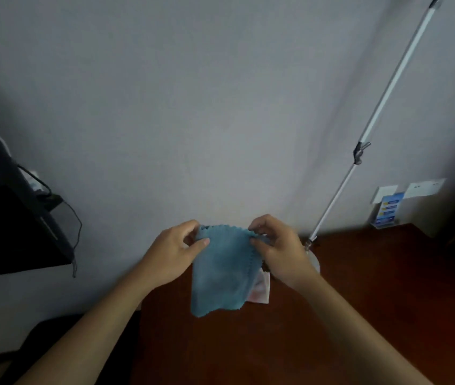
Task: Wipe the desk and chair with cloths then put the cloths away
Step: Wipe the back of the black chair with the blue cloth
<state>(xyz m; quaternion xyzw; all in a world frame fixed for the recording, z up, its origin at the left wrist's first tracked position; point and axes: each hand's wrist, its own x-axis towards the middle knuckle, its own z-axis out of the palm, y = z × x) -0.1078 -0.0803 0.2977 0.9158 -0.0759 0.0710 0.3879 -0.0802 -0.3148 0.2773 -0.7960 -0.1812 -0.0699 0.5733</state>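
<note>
A blue cloth (pixel 220 276) with a zigzag edge hangs in the air above the dark red-brown desk (pixel 359 301). My left hand (pixel 173 254) pinches its upper left corner. My right hand (pixel 279 251) pinches its upper right corner. The cloth droops down between both hands, and its lower edge hangs just above the desk top. Behind the cloth a whitish, pink-tinted cloth (pixel 261 291) lies on the desk, mostly hidden. No chair is clearly visible.
A white lamp pole (pixel 382 109) rises from a round base (pixel 314 259) on the desk near the wall. A leaflet holder (pixel 387 211) and wall sockets (pixel 423 187) sit at the back right. A black monitor (pixel 4 218) with cables stands at the left.
</note>
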